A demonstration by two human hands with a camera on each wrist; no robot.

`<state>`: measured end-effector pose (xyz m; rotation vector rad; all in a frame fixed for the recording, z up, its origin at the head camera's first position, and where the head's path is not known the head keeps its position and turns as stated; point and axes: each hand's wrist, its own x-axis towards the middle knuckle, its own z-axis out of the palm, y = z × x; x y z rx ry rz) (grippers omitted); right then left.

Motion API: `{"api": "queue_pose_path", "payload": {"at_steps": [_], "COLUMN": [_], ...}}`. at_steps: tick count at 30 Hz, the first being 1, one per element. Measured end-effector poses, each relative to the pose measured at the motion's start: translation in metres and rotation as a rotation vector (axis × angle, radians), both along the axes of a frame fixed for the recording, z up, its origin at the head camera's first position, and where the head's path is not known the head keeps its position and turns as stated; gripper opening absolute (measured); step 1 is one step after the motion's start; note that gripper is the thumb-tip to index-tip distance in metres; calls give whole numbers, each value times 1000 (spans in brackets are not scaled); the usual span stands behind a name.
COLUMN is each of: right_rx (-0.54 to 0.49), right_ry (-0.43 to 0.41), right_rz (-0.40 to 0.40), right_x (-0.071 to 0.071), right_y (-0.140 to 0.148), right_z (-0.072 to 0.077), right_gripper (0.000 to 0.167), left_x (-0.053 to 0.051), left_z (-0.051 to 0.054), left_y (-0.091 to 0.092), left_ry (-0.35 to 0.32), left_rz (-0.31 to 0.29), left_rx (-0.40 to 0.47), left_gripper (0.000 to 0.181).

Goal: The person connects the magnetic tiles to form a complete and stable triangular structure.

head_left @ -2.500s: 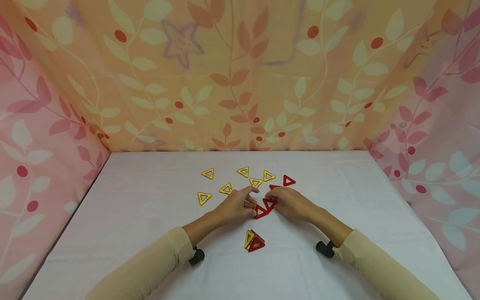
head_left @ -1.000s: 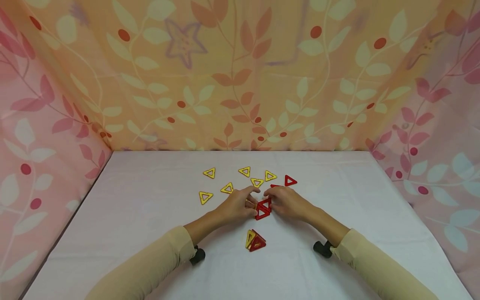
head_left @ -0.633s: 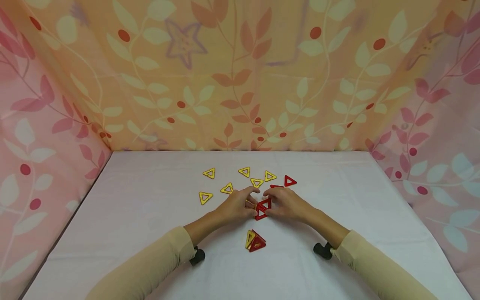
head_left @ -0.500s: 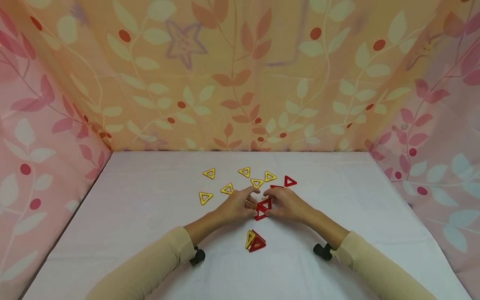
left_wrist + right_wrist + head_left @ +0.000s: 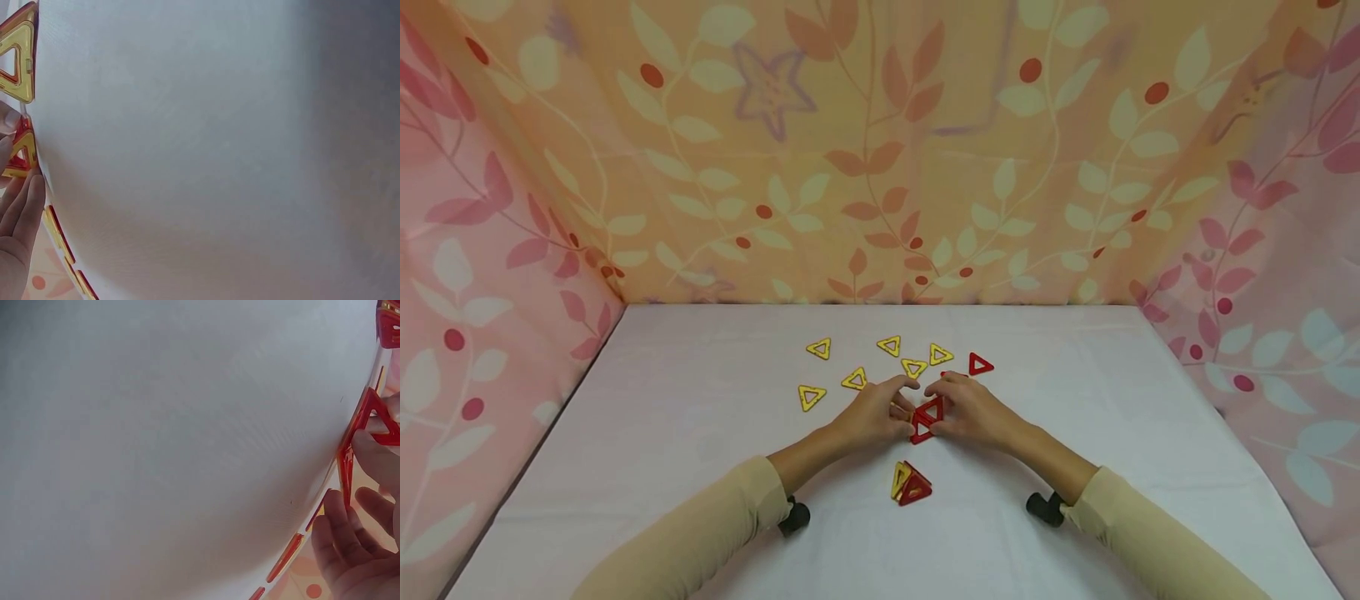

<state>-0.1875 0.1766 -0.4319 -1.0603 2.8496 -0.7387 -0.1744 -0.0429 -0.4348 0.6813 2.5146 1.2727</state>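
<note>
Remotely, I watch the left hand (image 5: 872, 413) and right hand (image 5: 979, 410) pinch a red-and-yellow triangular-tile cluster (image 5: 927, 420) between thumbs and fingers (the index fingers curve clear). It sits beyond the small tile pyramid (image 5: 913, 481); yellow triangular tiles (image 5: 933, 354) lie farther beyond that pyramid.

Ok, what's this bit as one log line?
left hand: holds red plastic triangles; right hand: holds same; nearer person: yellow-and-red plastic triangle cluster; beyond: flat yellow plastic triangles
</note>
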Motion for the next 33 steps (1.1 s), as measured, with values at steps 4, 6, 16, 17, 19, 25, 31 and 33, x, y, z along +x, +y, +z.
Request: {"api": "queue_pose_path", "payload": {"at_steps": [4, 6, 16, 17, 19, 25, 31, 33], "right_rx": [-14, -23, -61, -65, -75, -99, -105, -97], "right_ry": [11, 13, -10, -11, -19, -49, -144, -176], "right_rz": [18, 30, 65, 67, 72, 91, 86, 77], "right_x": [1, 1, -1, -1, -1, -3, -2, -2], "right_y": [0, 1, 4, 5, 5, 5, 3, 3], "right_z": [1, 1, 3, 3, 3, 4, 6, 7], "right_gripper": [41, 40, 39, 38, 36, 34, 34, 33], "left_x": [1, 1, 1, 1, 1, 1, 1, 1], "left_z": [1, 1, 1, 1, 1, 0, -1, 0], "left_y": [0, 0, 0, 0, 0, 0, 0, 0], "left_ry": [-7, -11, -25, -28, -31, -27, -27, -25], "left_rz": [0, 7, 27, 27, 28, 29, 27, 24], "left_rx": [4, 1, -14, -12, -11, -16, -9, -7], "left_gripper": [59, 60, 61, 61, 61, 61, 61, 61]}}
